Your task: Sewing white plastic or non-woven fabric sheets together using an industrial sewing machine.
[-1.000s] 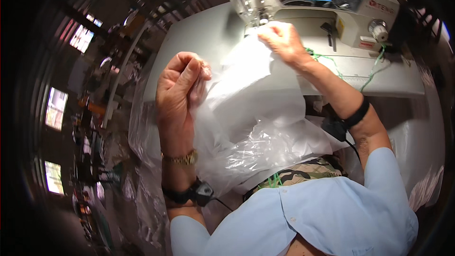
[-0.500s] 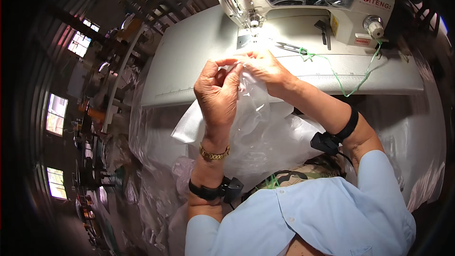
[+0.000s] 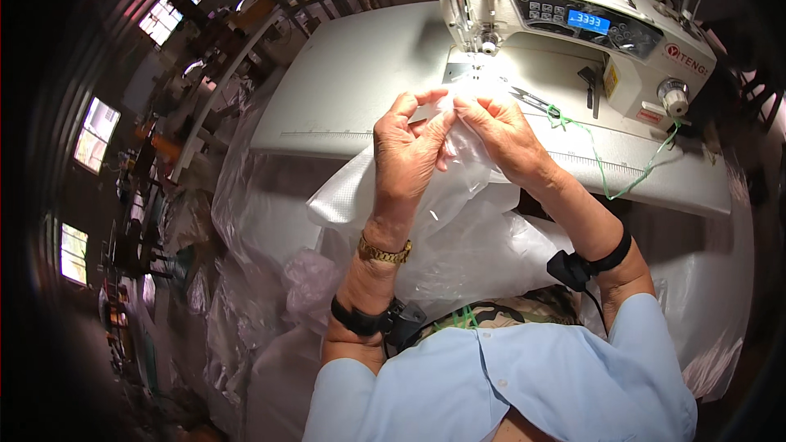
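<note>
Head cam: from my remote seat I'm seeing both hands meeting, when a second ago they were apart. The left hand (image 3: pixel 405 151) is pinching white plastic sheeting (image 3: pixel 454 237) and the right hand (image 3: pixel 503 135) is gripping just beside it, so they're sharing one bunched bit. The rest is hanging toward 6 o'clock; the sewing machine (image 3: pixel 573 29) is sitting at 1 o'clock.

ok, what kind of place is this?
Most likely a sewing workshop: a sewing machine with a lit display, a pale worktable with ruler markings along its front edge, and translucent plastic sheeting pinched between the left hand and right hand.
</note>
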Tool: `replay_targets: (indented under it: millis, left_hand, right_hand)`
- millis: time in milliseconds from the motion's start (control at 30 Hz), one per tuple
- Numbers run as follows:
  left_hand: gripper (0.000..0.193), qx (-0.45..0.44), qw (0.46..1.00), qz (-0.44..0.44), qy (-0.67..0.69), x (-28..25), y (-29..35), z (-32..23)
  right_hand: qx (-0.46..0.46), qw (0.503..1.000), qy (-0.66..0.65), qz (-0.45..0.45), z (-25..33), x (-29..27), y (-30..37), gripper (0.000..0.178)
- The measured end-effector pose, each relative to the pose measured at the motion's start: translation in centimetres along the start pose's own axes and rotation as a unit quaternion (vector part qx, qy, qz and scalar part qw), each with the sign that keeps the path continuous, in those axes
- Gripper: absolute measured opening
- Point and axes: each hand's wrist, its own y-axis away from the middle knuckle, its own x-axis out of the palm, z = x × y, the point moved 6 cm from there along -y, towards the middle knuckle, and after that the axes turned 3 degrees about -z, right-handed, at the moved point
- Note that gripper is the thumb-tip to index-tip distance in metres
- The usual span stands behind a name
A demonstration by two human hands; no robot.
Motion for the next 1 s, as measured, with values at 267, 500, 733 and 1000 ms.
replay_targets:
  millis: [267, 500, 733, 1000]
  left_hand:
    - [0.012, -0.026, 0.997, 0.032, -0.060, -0.6, -0.3, -0.5]
    - [0.013, -0.046, 0.998, 0.036, -0.004, -0.9, -0.6, -0.2]
    - [0.011, -0.037, 0.999, 0.008, 0.021, -1.0, -1.0, -0.3]
    - [0.010, -0.035, 0.999, 0.017, 0.032, -0.1, -1.1, -0.5]
  right_hand:
    - [0.035, 0.978, 0.207, -0.015, 0.7, -1.5, 0.3, 0.034]
    - [0.039, 0.980, 0.187, -0.055, 1.9, -1.7, 0.6, 0.044]
    - [-0.022, 0.982, 0.186, -0.007, 3.4, 0.0, -0.1, 0.048]
    - [-0.006, 0.970, 0.238, -0.047, 2.2, -2.2, -0.8, 0.026]
